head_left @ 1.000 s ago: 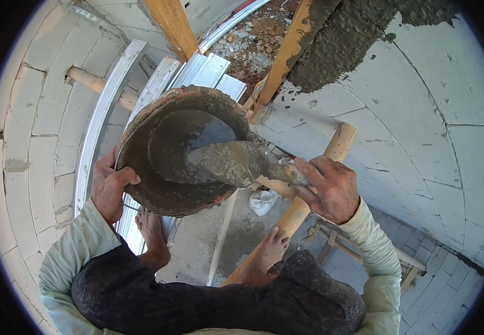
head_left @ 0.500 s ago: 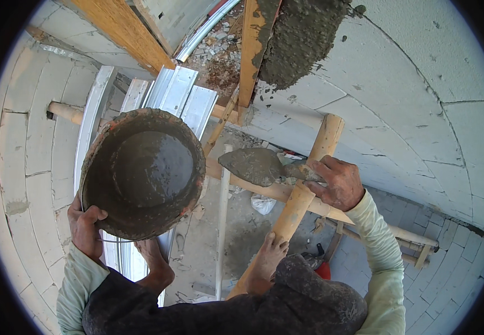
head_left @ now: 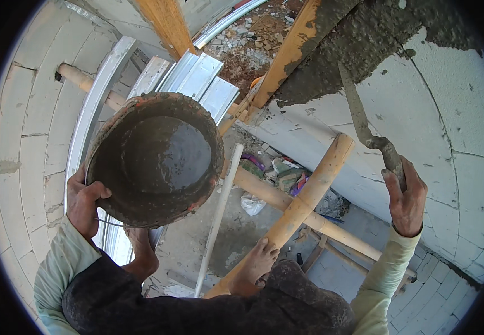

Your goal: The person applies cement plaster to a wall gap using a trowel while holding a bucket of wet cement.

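My left hand [head_left: 84, 202] grips the rim of a round mortar bucket [head_left: 110, 192], thumb over the edge. Crusted mortar coats its rim and sides, and wet grey mortar [head_left: 163, 153] lies inside. In my right hand [head_left: 406, 200] is the handle of a trowel [head_left: 356, 109], seen nearly edge-on. The blade's tip meets a patch of wet mortar [head_left: 331, 64] on the light block wall [head_left: 420, 106] to the right. Whether mortar remains on the blade's far face cannot be seen.
My bare feet rest high above the floor, one on a bamboo pole [head_left: 292, 215]. Another bamboo pole [head_left: 264, 190] crosses it. Metal channels [head_left: 197, 81] lie beside the bucket. A wooden post [head_left: 292, 50] borders the mortar patch. Rubble [head_left: 247, 42] and a white plastic bag [head_left: 252, 204] lie below.
My right hand has moved right, and the trowel has swung from lying flat with mortar on it to blade up against the wall. The bucket has shifted slightly right in view.
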The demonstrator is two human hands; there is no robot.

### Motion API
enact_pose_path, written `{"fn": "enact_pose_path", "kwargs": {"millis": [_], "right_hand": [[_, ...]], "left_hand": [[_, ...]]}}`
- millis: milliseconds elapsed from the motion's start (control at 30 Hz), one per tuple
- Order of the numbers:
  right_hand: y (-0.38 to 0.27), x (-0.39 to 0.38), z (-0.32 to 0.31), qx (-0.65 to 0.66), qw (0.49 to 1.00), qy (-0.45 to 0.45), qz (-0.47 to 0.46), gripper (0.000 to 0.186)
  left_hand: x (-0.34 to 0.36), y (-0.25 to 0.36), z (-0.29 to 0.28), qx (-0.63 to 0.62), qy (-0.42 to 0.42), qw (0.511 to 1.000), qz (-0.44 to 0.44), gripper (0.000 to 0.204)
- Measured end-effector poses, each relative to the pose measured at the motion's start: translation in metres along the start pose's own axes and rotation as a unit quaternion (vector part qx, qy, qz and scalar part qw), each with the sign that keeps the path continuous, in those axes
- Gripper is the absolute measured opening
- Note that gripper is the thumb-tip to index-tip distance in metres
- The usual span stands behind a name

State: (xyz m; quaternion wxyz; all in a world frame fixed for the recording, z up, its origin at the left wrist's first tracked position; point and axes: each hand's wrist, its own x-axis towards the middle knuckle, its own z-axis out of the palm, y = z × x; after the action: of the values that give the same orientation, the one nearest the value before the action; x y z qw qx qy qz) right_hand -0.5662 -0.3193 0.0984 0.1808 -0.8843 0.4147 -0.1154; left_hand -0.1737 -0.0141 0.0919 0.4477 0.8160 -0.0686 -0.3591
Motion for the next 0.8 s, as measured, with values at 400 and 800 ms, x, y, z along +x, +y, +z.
{"fn": "enact_pose_path", "kwargs": {"millis": [400, 800], "right_hand": [[-0.100, -0.010, 0.081, -0.166, 0.948, -0.081, -0.258, 0.048], [-0.123, -0.005, 0.156, -0.127, 0.915, -0.197, -0.327, 0.043]], "left_hand": [[-0.005, -0.004, 0.014, 0.038, -0.063, 0.997, 0.031, 0.061], [-0.015, -0.001, 0.011, 0.090, -0.091, 0.992, 0.017, 0.052]]}}
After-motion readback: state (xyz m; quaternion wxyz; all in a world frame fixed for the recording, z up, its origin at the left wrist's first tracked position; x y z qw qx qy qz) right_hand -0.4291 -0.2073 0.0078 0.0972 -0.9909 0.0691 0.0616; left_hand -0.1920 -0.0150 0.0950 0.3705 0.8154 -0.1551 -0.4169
